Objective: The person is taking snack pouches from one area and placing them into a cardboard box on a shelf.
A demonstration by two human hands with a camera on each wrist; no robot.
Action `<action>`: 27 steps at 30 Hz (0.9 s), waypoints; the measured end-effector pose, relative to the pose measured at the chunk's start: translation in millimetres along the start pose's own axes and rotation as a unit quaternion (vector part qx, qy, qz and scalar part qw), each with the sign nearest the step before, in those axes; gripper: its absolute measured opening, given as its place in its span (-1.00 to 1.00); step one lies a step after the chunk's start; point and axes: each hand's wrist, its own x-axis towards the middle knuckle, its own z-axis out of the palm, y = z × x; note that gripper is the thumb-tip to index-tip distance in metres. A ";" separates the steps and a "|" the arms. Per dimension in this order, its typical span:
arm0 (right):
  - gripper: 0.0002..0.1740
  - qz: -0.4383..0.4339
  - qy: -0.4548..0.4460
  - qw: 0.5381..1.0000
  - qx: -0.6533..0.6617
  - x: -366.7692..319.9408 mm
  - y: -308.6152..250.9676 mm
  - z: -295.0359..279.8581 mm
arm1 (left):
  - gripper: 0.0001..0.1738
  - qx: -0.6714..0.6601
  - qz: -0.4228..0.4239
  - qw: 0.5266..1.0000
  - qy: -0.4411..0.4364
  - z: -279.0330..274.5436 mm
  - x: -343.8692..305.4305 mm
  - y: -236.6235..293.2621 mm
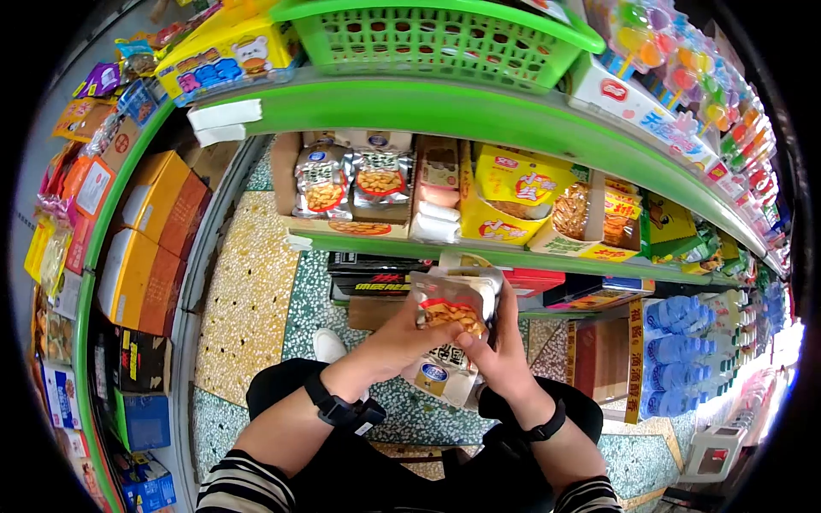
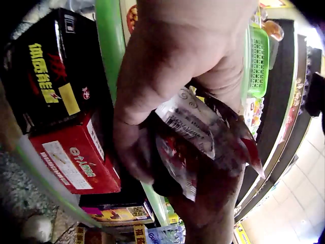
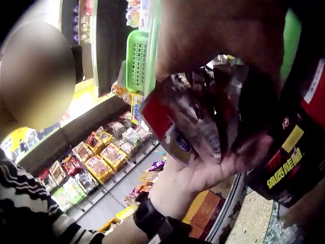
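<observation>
Both hands grip a small bunch of silver snack packets (image 1: 445, 376) in front of the lower shelf. The front packet pictures golden nuts or beans and has a blue oval logo. My left hand (image 1: 400, 340) holds the bunch from the left, its thumb across the front. On the other side, my right hand (image 1: 503, 346) has its thumb on the front and its fingers behind. In the left wrist view, the packets (image 2: 185, 127) show a barcode and crimped ends between the hands. The right wrist view shows the packets (image 3: 195, 122) pressed side by side.
Matching packets stand in an open carton (image 1: 342, 228) on the shelf, beside yellow snack boxes (image 1: 505, 192). A green basket (image 1: 445, 38) sits above. Black drink boxes (image 1: 368, 275) lie below. Orange cartons (image 1: 141, 278) fill the left shelf, and wrapped bottles (image 1: 676, 350) stand at right.
</observation>
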 end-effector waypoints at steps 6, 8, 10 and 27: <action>-0.04 0.034 0.008 0.998 0.043 -3.2 14.1 6.0 | -0.09 -0.013 0.039 0.997 0.070 0.7 0.1 -8.2; -0.04 0.022 0.011 0.999 0.030 -0.9 14.8 7.2 | -0.03 -0.037 0.038 0.995 0.081 1.9 -0.9 -8.0; -0.04 0.023 0.013 0.999 0.024 1.4 10.7 9.8 | 0.00 -0.086 0.034 0.993 0.078 6.4 -6.0 -0.4; -0.02 0.186 -0.046 0.977 0.098 -10.6 49.8 4.7 | -0.21 -0.017 -0.005 0.996 0.087 -17.2 -10.4 -42.0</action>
